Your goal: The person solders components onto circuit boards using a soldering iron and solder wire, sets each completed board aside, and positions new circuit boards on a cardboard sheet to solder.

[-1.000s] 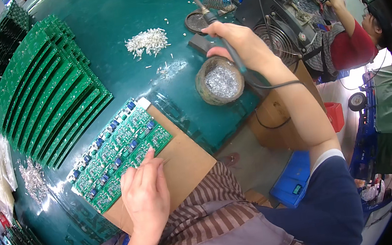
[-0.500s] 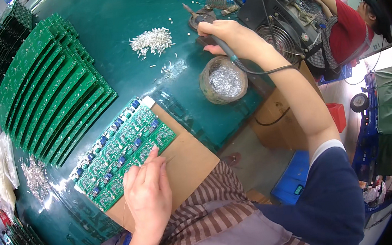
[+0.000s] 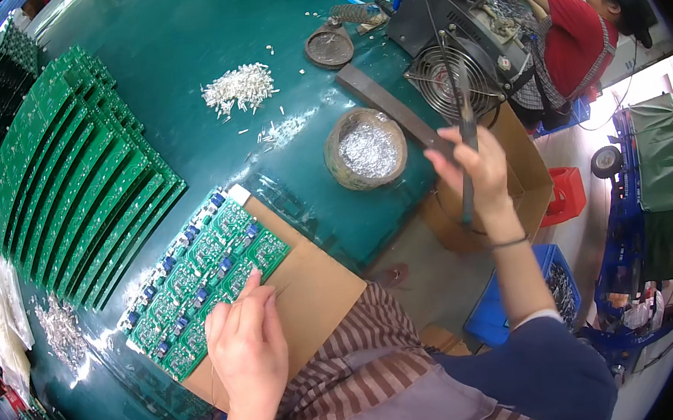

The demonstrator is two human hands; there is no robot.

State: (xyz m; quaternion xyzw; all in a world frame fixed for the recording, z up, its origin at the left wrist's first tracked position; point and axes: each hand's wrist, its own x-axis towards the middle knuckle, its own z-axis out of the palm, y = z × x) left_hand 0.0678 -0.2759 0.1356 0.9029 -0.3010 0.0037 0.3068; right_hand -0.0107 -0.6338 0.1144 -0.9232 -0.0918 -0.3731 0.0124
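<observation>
In my right hand (image 3: 481,164), a soldering iron (image 3: 467,116) is held with its tip pointing up and away from the table, right of the tin bowl. My left hand (image 3: 247,332) rests at the near edge of a green circuit board panel (image 3: 200,288). Its fingers are pinched together on a thin wire, apparently solder, faintly visible past the fingertips. The panel carries blue and white parts and lies on a brown cardboard sheet (image 3: 315,275) near my lap.
A fanned stack of green boards (image 3: 75,173) stands left, near white parts (image 3: 240,88) heaped on the green table. A round bowl with silvery contents (image 3: 367,148), metal bar (image 3: 391,104), small dish (image 3: 328,45) and fan (image 3: 449,73) lie right. A co-worker in red (image 3: 574,34) sits beyond.
My right hand has drawn back from the small dish toward me, turning the soldering iron tip up. My left hand stays by the panel. The view has shifted slightly.
</observation>
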